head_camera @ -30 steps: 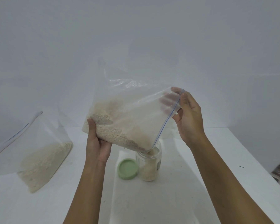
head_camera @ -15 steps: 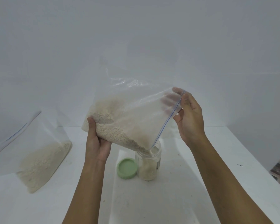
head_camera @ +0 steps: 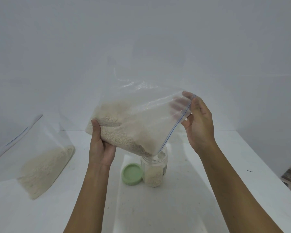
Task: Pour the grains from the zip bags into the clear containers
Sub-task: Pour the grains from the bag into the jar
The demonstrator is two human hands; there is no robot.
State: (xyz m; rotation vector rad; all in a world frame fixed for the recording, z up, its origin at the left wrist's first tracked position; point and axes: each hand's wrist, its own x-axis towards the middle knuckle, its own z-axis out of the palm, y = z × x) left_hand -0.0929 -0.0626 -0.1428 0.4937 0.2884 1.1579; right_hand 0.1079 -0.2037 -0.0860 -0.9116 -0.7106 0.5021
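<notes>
Jar (head_camera: pixel 155 172) fuller; left hand (head_camera: pixel 102 148) grips bag (head_camera: pixel 133 118) (tilted); right hand (head_camera: pixel 198 121) pinches zip edge (head_camera: pixel 176 125)

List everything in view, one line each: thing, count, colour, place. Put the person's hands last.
Held zip bag: one, clear with a blue zip strip, tilted above the jar, lower corner at the jar's mouth.
Grains: pale beige, in both bags and the jar.
Second zip bag: one, clear, resting on the table at the left, partly filled.
Jar: one, clear, upright mid-table, partly filled.
Lid: one, green, lying on the table just left of the jar.
Table: one, white, under everything.
Left hand: one, grips the held bag's bottom end.
Right hand: one, its fingers pinch the held bag's upper zip corner.
</notes>
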